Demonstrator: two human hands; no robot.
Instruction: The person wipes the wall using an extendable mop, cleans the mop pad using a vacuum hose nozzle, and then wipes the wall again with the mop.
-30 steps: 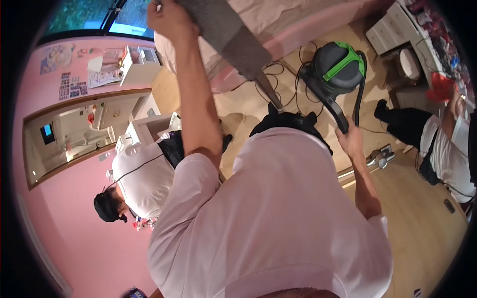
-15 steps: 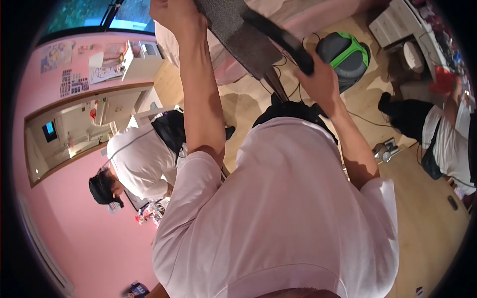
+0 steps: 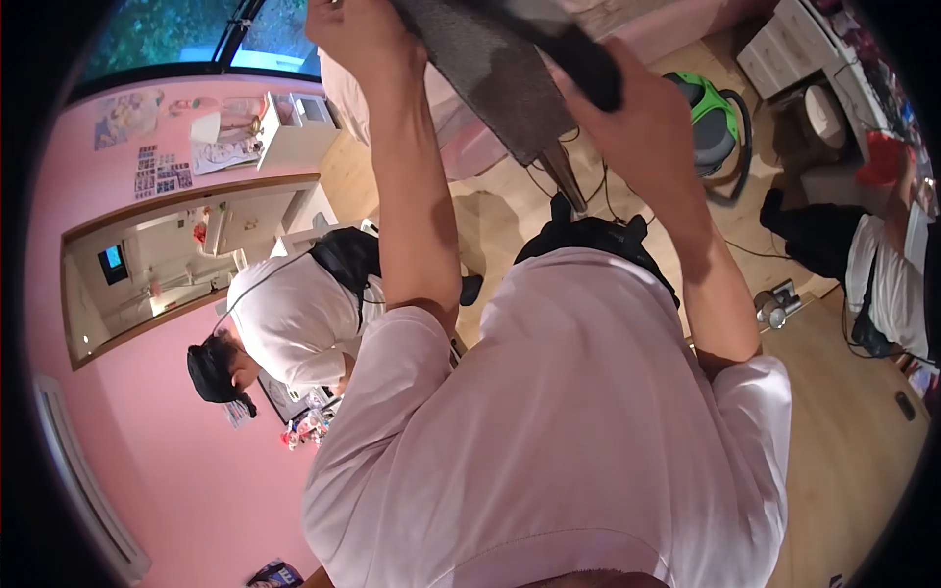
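My left hand (image 3: 361, 39), fingers curled, grips the far left edge of a tilted grey fabric-covered panel (image 3: 495, 83); its fingertips are partly cut off by the frame. A tapered leg (image 3: 562, 178) extends from the panel's lower end. My right hand (image 3: 642, 122) is closed around a black vacuum handle (image 3: 585, 67), which lies over the panel's right side. Behind my right wrist, the green and dark grey vacuum cleaner (image 3: 714, 132) stands on the floor.
A co-worker (image 3: 299, 318) in a black cap bends over at the left, near a wall mirror (image 3: 167, 265). Another person (image 3: 882, 284) is at the right, by a white desk (image 3: 848, 73). Cables lie on the floor; a bed (image 3: 647, 34) stands ahead.
My right hand has raised the vacuum handle from the floor side and brought it up and left over the grey panel. The co-worker at the left has bent further down.
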